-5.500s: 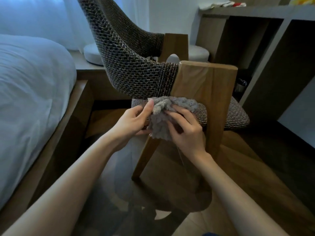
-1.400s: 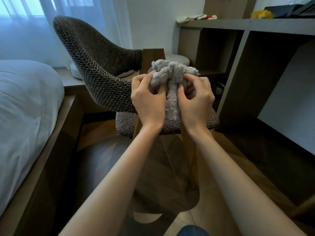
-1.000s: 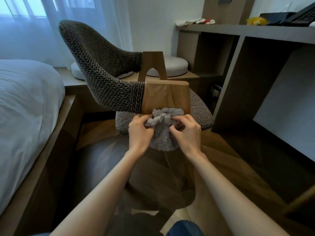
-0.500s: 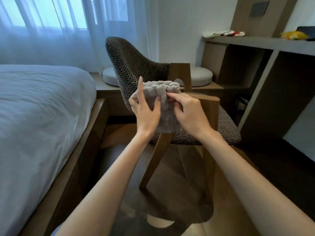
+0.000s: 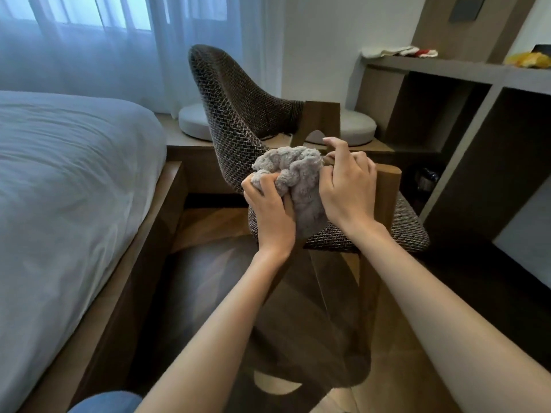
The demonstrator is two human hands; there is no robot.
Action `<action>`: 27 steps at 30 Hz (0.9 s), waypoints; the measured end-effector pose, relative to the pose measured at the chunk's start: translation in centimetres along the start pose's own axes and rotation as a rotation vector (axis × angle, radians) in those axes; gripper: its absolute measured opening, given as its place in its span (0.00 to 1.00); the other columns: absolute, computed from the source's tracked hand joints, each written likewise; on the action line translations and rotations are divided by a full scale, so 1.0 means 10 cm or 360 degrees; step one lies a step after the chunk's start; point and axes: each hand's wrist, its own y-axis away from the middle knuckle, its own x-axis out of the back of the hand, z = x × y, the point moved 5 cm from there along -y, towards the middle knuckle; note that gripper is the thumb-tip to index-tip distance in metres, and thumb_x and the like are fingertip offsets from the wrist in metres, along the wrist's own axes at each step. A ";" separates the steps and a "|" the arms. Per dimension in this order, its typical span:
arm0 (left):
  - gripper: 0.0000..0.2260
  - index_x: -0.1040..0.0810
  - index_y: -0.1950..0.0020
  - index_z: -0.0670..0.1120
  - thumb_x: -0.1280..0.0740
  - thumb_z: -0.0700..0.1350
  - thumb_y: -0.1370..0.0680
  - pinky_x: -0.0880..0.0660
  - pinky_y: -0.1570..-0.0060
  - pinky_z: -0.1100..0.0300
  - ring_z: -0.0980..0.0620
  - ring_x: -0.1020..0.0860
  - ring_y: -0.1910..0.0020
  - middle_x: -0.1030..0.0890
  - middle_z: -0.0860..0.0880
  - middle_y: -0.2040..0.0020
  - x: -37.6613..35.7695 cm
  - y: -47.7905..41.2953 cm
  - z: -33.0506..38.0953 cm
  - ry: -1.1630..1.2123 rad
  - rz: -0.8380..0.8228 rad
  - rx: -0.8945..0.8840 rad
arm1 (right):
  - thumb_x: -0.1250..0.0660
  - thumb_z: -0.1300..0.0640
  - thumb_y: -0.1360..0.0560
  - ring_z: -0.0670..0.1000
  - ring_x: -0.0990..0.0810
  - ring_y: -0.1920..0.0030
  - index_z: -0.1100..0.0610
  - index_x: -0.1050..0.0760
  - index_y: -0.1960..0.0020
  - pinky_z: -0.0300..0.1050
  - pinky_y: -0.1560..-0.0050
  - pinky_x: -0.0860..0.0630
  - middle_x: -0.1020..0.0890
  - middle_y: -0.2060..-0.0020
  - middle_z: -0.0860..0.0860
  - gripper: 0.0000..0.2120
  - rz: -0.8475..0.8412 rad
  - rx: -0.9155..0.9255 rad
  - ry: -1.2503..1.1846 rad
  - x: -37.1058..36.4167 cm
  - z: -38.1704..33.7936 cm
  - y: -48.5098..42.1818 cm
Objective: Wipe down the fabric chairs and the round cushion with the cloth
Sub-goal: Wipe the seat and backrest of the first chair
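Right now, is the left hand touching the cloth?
Touching. The head view shows the left hand with its fingers curled into the lower left side of the bunched cloth, gripping it.

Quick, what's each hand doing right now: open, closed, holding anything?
Left hand: closed, fingers curled into the bunched grey cloth.
Right hand: closed on the other side of the same cloth, forefinger lifted.

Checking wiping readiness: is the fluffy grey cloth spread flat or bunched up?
Bunched up: the fluffy grey cloth sits in crumpled folds, gripped by the left hand and right hand.
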 end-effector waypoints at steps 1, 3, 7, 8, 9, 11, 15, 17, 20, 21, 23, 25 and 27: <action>0.12 0.31 0.42 0.36 0.38 0.31 0.25 0.41 0.41 0.64 0.41 0.35 0.40 0.36 0.36 0.39 0.01 0.01 -0.05 -0.0036 -0.0045 0.0010 | 0.43 0.57 0.21 0.53 0.27 0.41 0.53 0.32 0.31 0.49 0.31 0.43 0.19 0.48 0.51 0.18 -0.0010 -0.0017 0.0002 -0.01 -0.01 -0.02; 0.11 0.32 0.44 0.36 0.40 0.30 0.25 0.36 0.40 0.56 0.41 0.35 0.41 0.36 0.37 0.40 0.03 0.08 -0.16 -0.0103 -0.0129 0.0055 | 0.44 0.56 0.20 0.53 0.28 0.40 0.53 0.31 0.32 0.48 0.31 0.44 0.19 0.47 0.51 0.18 -0.0032 -0.0046 0.0007 -0.02 -0.02 -0.04; 0.14 0.32 0.41 0.38 0.44 0.29 0.26 0.34 0.41 0.47 0.38 0.35 0.42 0.36 0.37 0.38 0.12 0.16 -0.47 -0.0175 -0.0283 0.0355 | 0.46 0.55 0.21 0.54 0.28 0.41 0.52 0.31 0.31 0.50 0.32 0.42 0.19 0.47 0.51 0.19 -0.0068 -0.0040 0.0028 -0.01 -0.02 -0.04; 0.15 0.32 0.40 0.38 0.43 0.29 0.26 0.36 0.40 0.49 0.38 0.34 0.41 0.36 0.38 0.38 0.19 0.13 -0.52 -0.0182 -0.0248 0.0468 | 0.46 0.54 0.21 0.54 0.28 0.42 0.52 0.32 0.31 0.50 0.33 0.42 0.20 0.47 0.51 0.19 -0.0073 -0.0020 0.0053 -0.02 -0.03 -0.03; 0.15 0.30 0.40 0.39 0.42 0.29 0.26 0.36 0.41 0.53 0.38 0.34 0.40 0.35 0.39 0.38 0.26 0.09 -0.51 -0.0167 -0.0187 0.0537 | 0.46 0.54 0.22 0.54 0.28 0.42 0.51 0.32 0.31 0.50 0.33 0.42 0.20 0.48 0.52 0.20 -0.0077 -0.0009 0.0076 -0.02 -0.03 -0.02; 0.14 0.28 0.41 0.42 0.37 0.32 0.26 0.38 0.44 0.63 0.43 0.34 0.40 0.34 0.41 0.38 0.43 -0.04 -0.39 -0.0102 0.0001 0.0515 | 0.46 0.53 0.22 0.53 0.28 0.42 0.51 0.33 0.31 0.50 0.33 0.42 0.21 0.48 0.52 0.19 -0.0083 -0.0011 0.0089 -0.03 -0.03 -0.02; 0.14 0.23 0.41 0.44 0.33 0.36 0.26 0.47 0.47 0.82 0.51 0.37 0.42 0.33 0.41 0.37 0.68 -0.37 -0.04 0.0093 0.0437 0.0336 | 0.47 0.53 0.22 0.53 0.29 0.42 0.49 0.33 0.31 0.50 0.33 0.42 0.21 0.48 0.52 0.20 -0.0081 -0.0008 0.0136 -0.05 -0.03 -0.02; 0.16 0.23 0.36 0.46 0.34 0.39 0.24 0.49 0.40 0.82 0.50 0.37 0.36 0.35 0.40 0.32 0.56 -0.48 0.07 0.0173 0.0319 0.0273 | 0.47 0.53 0.22 0.53 0.29 0.43 0.49 0.33 0.30 0.50 0.34 0.42 0.21 0.48 0.51 0.20 -0.0076 0.0007 0.0112 -0.05 -0.03 -0.02; 0.19 0.30 0.29 0.54 0.37 0.53 0.20 0.52 0.29 0.60 0.46 0.48 0.25 0.46 0.43 0.25 0.22 -0.45 0.14 0.0179 0.0085 0.0224 | 0.48 0.53 0.23 0.52 0.29 0.45 0.49 0.33 0.31 0.50 0.36 0.41 0.21 0.51 0.50 0.21 -0.0053 0.0040 0.0055 -0.02 -0.01 -0.03; 0.20 0.31 0.28 0.56 0.37 0.55 0.20 0.51 0.30 0.57 0.46 0.48 0.26 0.47 0.43 0.24 0.15 -0.42 0.12 0.0155 0.0090 0.0256 | 0.48 0.53 0.23 0.52 0.29 0.46 0.50 0.32 0.31 0.49 0.36 0.41 0.21 0.52 0.50 0.21 -0.0040 0.0056 0.0056 -0.02 0.00 -0.03; 0.18 0.28 0.31 0.56 0.36 0.55 0.21 0.43 0.31 0.51 0.41 0.43 0.29 0.43 0.41 0.27 0.09 -0.39 0.08 0.0095 0.0211 0.0294 | 0.48 0.53 0.23 0.52 0.28 0.46 0.51 0.31 0.32 0.49 0.36 0.41 0.21 0.53 0.50 0.21 -0.0022 0.0079 0.0054 -0.02 0.02 -0.03; 0.15 0.24 0.35 0.55 0.35 0.52 0.21 0.37 0.36 0.50 0.39 0.38 0.34 0.38 0.38 0.30 0.07 -0.39 0.03 0.0037 0.0346 0.0262 | 0.47 0.53 0.23 0.52 0.28 0.46 0.51 0.30 0.32 0.49 0.36 0.41 0.20 0.53 0.50 0.20 -0.0002 0.0086 0.0058 -0.04 0.02 -0.03; 0.14 0.22 0.36 0.54 0.34 0.48 0.21 0.38 0.37 0.55 0.39 0.36 0.36 0.36 0.38 0.32 0.04 -0.36 -0.04 0.0054 0.0426 0.0256 | 0.47 0.53 0.23 0.53 0.28 0.46 0.51 0.30 0.33 0.50 0.37 0.40 0.20 0.53 0.50 0.20 0.0017 0.0077 0.0099 -0.07 0.01 -0.02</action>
